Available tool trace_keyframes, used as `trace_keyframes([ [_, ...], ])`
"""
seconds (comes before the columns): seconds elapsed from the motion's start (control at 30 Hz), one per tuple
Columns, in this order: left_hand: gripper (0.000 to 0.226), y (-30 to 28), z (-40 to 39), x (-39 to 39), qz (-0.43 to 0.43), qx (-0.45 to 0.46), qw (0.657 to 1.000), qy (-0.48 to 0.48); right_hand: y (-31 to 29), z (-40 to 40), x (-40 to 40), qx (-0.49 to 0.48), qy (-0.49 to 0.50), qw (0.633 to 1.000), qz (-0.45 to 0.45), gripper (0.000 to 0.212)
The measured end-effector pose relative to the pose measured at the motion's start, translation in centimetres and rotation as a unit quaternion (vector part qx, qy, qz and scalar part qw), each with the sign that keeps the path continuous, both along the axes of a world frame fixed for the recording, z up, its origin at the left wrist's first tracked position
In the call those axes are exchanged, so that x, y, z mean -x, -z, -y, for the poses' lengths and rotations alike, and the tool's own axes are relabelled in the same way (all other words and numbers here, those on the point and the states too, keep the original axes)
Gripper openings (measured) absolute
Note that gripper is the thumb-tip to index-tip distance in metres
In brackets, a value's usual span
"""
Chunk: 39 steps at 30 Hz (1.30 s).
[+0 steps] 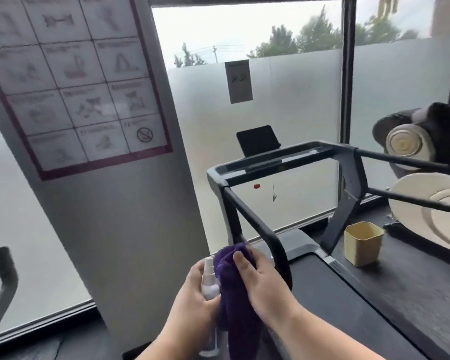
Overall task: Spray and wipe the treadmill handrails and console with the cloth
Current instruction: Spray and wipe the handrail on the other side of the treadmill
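My left hand (pixel 196 294) grips a small white spray bottle (pixel 209 279), nozzle up. My right hand (pixel 260 279) holds a purple cloth (pixel 230 302) bunched beside the bottle, its tail hanging down between my forearms. Both hands are at the near end of the treadmill's left handrail (pixel 255 222), a black bar that curves down just behind the cloth. The console bar (pixel 278 159) runs across the top of the frame with a dark tablet holder (pixel 257 140) above it. The right handrail (pixel 400 157) stretches toward the right edge.
A wide grey pillar (pixel 120 229) with a poster (pixel 70 74) stands just left of the treadmill. A yellow bin (pixel 363 242) sits on the floor right of the belt (pixel 348 307). A cream and black machine (pixel 426 165) fills the right edge. Frosted window panels run behind.
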<state>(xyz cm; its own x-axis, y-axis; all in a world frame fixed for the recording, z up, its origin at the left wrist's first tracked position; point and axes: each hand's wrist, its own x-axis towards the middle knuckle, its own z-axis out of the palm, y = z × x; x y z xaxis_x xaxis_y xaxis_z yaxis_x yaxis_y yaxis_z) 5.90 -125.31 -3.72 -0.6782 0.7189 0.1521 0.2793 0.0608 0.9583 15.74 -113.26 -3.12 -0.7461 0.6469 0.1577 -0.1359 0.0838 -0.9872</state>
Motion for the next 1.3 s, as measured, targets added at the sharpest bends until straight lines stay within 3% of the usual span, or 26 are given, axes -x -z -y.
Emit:
trace_keyframes([
  [0.13, 0.052, -0.5, -5.8, 4.9, 0.055, -0.015, 0.998, 0.005, -0.6, -4.4, 5.1, -0.053, -0.072, 0.995, 0.044, 0.074],
  [0.23, 0.055, -0.4, -8.4, 8.8, 0.056, -0.005, 0.998, 0.015, -1.1, -7.6, 8.0, -0.101, -0.109, 0.977, 0.154, 0.119],
  [0.43, 0.042, 0.9, -13.4, 17.2, 0.066, 0.008, 0.995, 0.072, -1.0, -11.6, 14.1, -0.166, -0.081, 0.95, 0.252, 0.141],
  [0.57, 0.044, 1.9, -16.6, 23.2, 0.05, 0.012, 0.994, 0.099, -0.6, -12.9, 19.1, -0.184, -0.014, 0.953, 0.241, 0.135],
  [0.67, 0.037, 1.1, -18.7, 27.4, 0.03, 0.014, 0.989, 0.141, -0.4, -13.7, 22.6, -0.141, 0.042, 0.967, 0.209, 0.114],
  [0.73, 0.039, 0.1, -19.7, 29.7, -0.007, 0.02, 0.984, 0.178, -0.2, -14.0, 24.8, -0.075, 0.088, 0.98, 0.16, 0.096],
  [0.83, 0.04, -1.1, -21.6, 32.2, -0.022, 0.012, 0.969, 0.245, 0.2, -14.2, 27.2, 0.084, 0.129, 0.988, 0.019, 0.068],
  [0.97, 0.04, -0.7, -24.1, 32.6, -0.034, 0.017, 0.942, 0.332, 0.7, -13.8, 26.5, 0.192, 0.185, 0.958, -0.104, 0.037],
  [1.07, 0.036, 0.1, -25.6, 31.1, -0.043, 0.01, 0.917, 0.397, 1.4, -13.7, 24.0, 0.239, 0.268, 0.923, -0.137, 0.045],
  [1.17, 0.038, 0.8, -26.8, 29.1, -0.073, 0.0, 0.908, 0.413, 1.2, -13.4, 21.3, 0.212, 0.359, 0.893, -0.168, 0.05],
  [1.3, 0.029, 1.7, -28.3, 27.3, -0.148, -0.006, 0.911, 0.385, -0.3, -12.8, 17.3, 0.104, 0.499, 0.842, -0.179, 0.019],
])
